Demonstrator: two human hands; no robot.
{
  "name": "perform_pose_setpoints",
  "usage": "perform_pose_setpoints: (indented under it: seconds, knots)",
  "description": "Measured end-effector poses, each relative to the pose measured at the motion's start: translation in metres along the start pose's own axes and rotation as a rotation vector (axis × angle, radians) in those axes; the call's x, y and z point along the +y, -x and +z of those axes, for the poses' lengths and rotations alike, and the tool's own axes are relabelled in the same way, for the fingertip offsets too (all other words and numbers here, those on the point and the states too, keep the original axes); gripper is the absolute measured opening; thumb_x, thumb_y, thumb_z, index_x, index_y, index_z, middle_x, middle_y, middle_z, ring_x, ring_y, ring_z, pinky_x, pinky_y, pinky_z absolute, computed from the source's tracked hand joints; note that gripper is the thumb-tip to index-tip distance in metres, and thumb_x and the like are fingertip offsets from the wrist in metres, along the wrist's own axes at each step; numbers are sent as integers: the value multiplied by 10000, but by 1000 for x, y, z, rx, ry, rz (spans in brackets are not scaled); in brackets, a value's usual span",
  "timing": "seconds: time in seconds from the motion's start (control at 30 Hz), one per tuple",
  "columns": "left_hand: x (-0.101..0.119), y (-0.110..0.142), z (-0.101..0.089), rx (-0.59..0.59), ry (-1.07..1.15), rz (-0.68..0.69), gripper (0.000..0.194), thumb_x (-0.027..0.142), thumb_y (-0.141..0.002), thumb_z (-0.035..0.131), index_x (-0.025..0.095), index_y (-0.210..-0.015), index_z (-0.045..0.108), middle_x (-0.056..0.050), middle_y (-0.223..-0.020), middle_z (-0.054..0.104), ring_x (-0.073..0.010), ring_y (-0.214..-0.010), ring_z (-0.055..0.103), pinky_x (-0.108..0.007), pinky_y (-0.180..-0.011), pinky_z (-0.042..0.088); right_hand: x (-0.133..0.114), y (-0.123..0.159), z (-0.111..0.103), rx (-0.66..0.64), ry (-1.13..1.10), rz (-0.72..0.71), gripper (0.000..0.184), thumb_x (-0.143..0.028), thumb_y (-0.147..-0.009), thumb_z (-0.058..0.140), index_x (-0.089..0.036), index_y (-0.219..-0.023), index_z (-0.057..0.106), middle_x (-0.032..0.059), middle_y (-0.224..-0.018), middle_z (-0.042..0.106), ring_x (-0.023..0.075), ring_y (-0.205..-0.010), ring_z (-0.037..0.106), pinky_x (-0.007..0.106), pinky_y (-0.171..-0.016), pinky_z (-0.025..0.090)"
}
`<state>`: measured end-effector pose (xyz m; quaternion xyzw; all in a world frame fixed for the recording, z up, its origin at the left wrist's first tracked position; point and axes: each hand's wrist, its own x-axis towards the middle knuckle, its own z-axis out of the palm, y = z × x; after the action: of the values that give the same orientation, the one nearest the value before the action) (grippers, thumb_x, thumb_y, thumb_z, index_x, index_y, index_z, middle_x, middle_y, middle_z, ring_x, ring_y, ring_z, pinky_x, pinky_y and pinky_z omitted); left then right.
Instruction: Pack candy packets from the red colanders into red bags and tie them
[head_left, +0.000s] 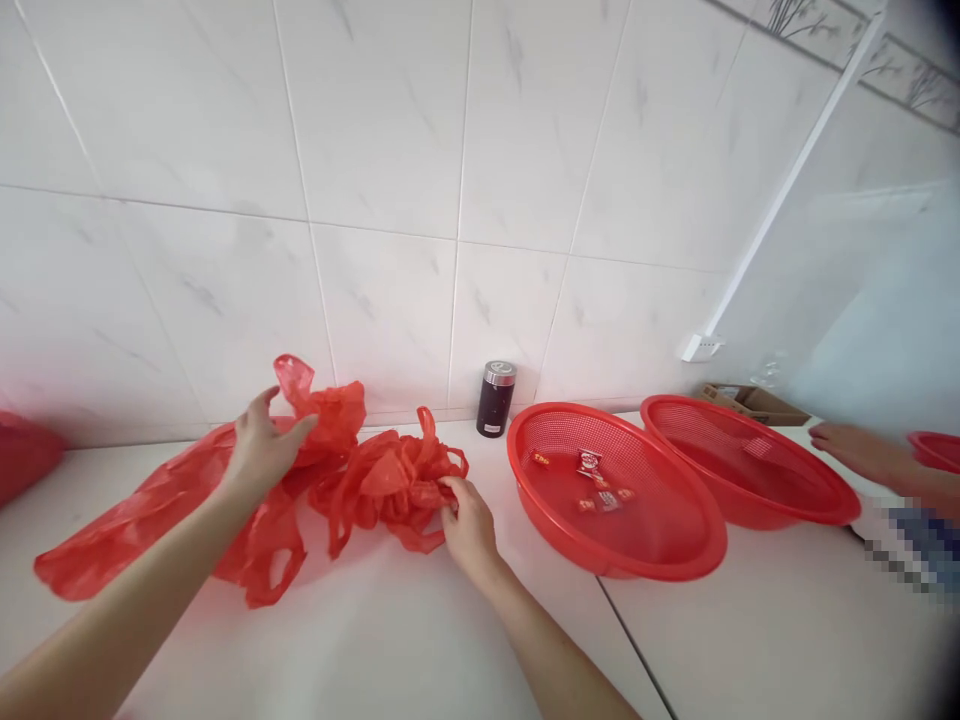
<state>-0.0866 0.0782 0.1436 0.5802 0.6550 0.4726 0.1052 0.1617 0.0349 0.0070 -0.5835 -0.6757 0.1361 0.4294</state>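
Note:
Several red plastic bags (pixel 172 500) lie crumpled on a white counter (pixel 390 640). My left hand (pixel 264 445) grips one bag by its upper part, near the wall. My right hand (pixel 466 520) pinches the edge of a second, bunched red bag (pixel 390 480) in the middle of the counter. To the right stands a round red mesh basket (pixel 679 555) holding several small red packets (pixel 600 485).
A second red mesh basket (pixel 817 505) sits behind the first. A small dark canister with a silver lid (pixel 496 399) stands against the tiled wall. Another person's hand (pixel 855 450) rests at the far right. A cardboard box (pixel 757 402) sits in the corner.

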Motion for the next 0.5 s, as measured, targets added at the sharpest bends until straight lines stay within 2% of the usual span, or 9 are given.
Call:
perform_pose_setpoints:
  seconds: [0.03,0.07,0.13,0.2,0.27,0.3,0.37,0.43,0.5]
  knots:
    - [6,8,1,19,-45,68,785,523,-875,515,123,-1474,202,-269,-1492,258,-403,-1329,357,-614,-988,384,-1,0,-3,35,-24,-2,452,-61,-810,429,-235,-1202,573,49,-1182,626,189,-1064,600,317,-877,494]
    - [12,17,4,27,-83,144,788,515,-878,508,154,-1491,167,-238,-1543,165,-394,-1394,241,-623,-1057,291,-3,0,-4,67,-45,-5,450,-73,-823,418,-227,-1220,564,56,-1199,622,190,-1085,594,325,-892,495]
    - [21,35,15,-34,-144,327,673,475,-874,520,255,-1464,281,-106,-1585,168,-318,-1444,138,-548,-1148,151,-6,1,-7,115,-79,-18,444,-92,-842,409,-208,-1242,561,74,-1201,627,202,-1108,588,350,-914,498]
    - [21,48,32,-256,-287,538,544,479,-858,530,349,-1379,440,-8,-1574,259,-276,-1447,157,-483,-1165,138,-9,5,-10,141,-107,-42,444,-100,-844,421,-203,-1249,571,81,-1187,643,208,-1116,590,362,-927,502]
    - [12,53,53,-518,-467,672,510,487,-823,565,390,-1322,517,7,-1539,354,-300,-1427,227,-485,-1129,226,-13,13,-15,158,-129,-71,446,-104,-848,434,-200,-1260,576,86,-1179,654,208,-1122,594,364,-941,504]
    - [4,52,63,-609,-544,699,529,458,-802,591,392,-1323,521,-7,-1521,390,-320,-1410,265,-497,-1099,272,-15,18,-19,172,-136,-80,442,-111,-860,431,-194,-1271,571,93,-1194,649,207,-1136,589,366,-954,500]
    - [-12,47,80,-662,-615,679,608,361,-756,636,359,-1350,506,-54,-1470,466,-350,-1344,376,-500,-1036,344,-21,31,-30,238,-158,-94,437,-133,-897,417,-175,-1318,528,118,-1265,611,212,-1195,555,383,-990,482]
    - [-25,38,92,-619,-639,632,665,300,-765,609,285,-1410,447,-119,-1449,481,-375,-1281,445,-514,-992,374,-28,47,-47,365,-196,-123,454,-147,-928,414,-187,-1378,462,126,-1347,553,217,-1262,503,407,-1027,455]
    - [-33,28,98,-558,-658,573,627,263,-838,505,214,-1452,386,-180,-1446,463,-401,-1239,475,-547,-964,379,-34,62,-65,495,-237,-152,476,-148,-936,444,-242,-1402,430,102,-1381,530,216,-1289,482,415,-1038,448]
